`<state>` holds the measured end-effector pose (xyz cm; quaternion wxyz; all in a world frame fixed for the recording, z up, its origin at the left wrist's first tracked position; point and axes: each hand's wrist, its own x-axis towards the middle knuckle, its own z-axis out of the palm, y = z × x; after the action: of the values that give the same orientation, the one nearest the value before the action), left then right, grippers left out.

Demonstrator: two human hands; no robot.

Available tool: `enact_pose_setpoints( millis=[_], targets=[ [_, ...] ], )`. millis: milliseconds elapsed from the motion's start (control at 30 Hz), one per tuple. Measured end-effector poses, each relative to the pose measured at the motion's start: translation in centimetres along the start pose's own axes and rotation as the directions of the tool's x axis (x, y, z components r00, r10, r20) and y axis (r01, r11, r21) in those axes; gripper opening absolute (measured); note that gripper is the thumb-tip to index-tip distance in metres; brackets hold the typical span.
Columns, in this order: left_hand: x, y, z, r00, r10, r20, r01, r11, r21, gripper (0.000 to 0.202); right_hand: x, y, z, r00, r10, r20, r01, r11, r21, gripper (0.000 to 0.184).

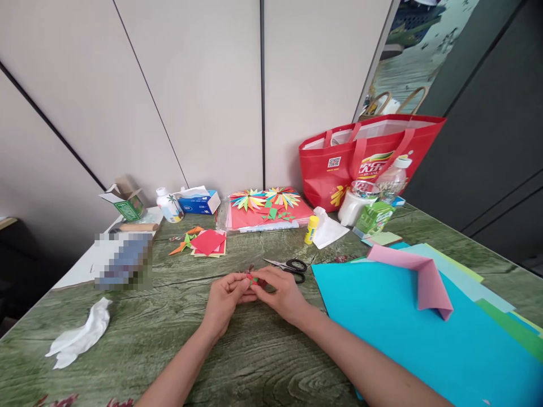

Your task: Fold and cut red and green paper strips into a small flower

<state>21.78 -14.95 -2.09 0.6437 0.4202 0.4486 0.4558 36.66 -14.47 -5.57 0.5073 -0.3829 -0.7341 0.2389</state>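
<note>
Between the fingertips of both hands is a small folded paper piece (253,280), red with bits of green; the fingers hide much of it. My left hand (224,297) pinches it from the left. From the right, my right hand (278,291) grips it with thumb and fingers. Just beyond the right hand lie scissors (292,264) with black handles, blades pointing left. A stack of small coloured paper squares (208,243) rests farther back to the left, beside orange and green folded paper pieces (185,243).
Large blue paper sheets (382,316) with a folded pink strip (428,277) cover the right side. A yellow glue stick (311,230) stands upright near a red bag (326,169). Paper pinwheel shapes (265,199) lie at the back; a crumpled tissue (82,334) lies left.
</note>
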Motion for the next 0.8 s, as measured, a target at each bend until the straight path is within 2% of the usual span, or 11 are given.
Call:
enact_pose_setpoints(
  millis=[333,433,567,667,800],
  targets=[
    [-0.1,0.0,0.1,0.999,-0.002,0.04,0.001,1.0,0.026,0.022,0.3,-0.1,-0.4,0.999,0.021,0.043,-0.021,1.0,0.02,0.024],
    [-0.1,0.0,0.3,1.0,0.014,0.013,-0.015,0.999,0.044,0.023,0.6,-0.4,-0.7,0.996,0.056,0.073,-0.061,0.997,0.057,0.023],
    [0.1,0.0,0.1,0.997,0.053,-0.055,-0.05,0.997,0.053,0.025,0.9,-1.0,-0.9,0.989,0.126,0.078,-0.135,0.985,0.111,0.029],
    [0.2,0.0,-0.1,0.998,0.05,-0.037,-0.049,0.998,0.04,0.026,1.0,-1.4,-0.8,0.976,0.202,0.081,-0.213,0.963,0.167,0.027],
    [0.3,0.1,-0.3,0.998,0.067,-0.009,-0.066,0.996,0.056,0.023,1.0,-1.7,-0.4,0.929,0.343,0.137,-0.369,0.862,0.348,0.026]
  ],
)
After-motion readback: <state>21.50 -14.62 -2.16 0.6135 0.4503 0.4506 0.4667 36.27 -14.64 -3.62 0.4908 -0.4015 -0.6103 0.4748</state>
